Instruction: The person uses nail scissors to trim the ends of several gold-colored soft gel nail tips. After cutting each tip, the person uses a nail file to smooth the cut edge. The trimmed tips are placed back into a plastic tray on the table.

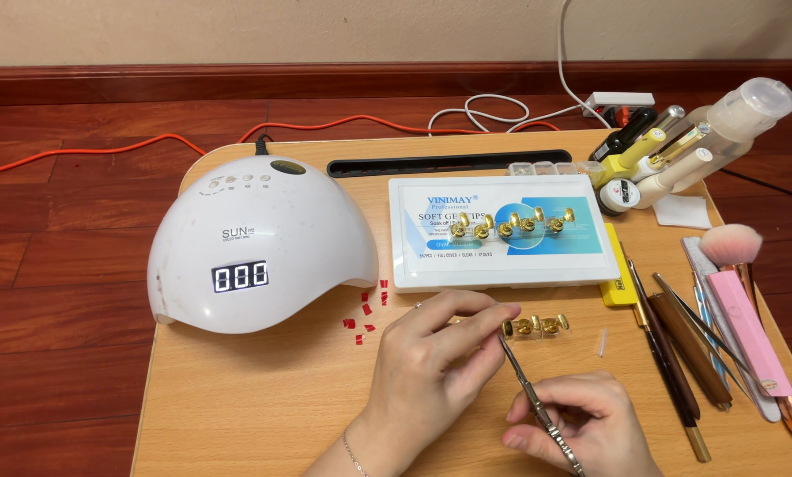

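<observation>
— What's nearest?
— The right hand (581,422), fingers closed around a thin metal tool (531,395).
— And above it?
— The left hand (440,344) pinches the tool's tip. Gold clips (535,326) lie just beyond its fingertips, a white box (502,231) farther.

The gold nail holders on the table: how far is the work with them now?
Done: five gold holders stand on the white box, red scraps beside the lamp. In hand: left hand steadies table holders; right hand holds tweezers near them. Left: these holders show no visible nail tips.
</observation>
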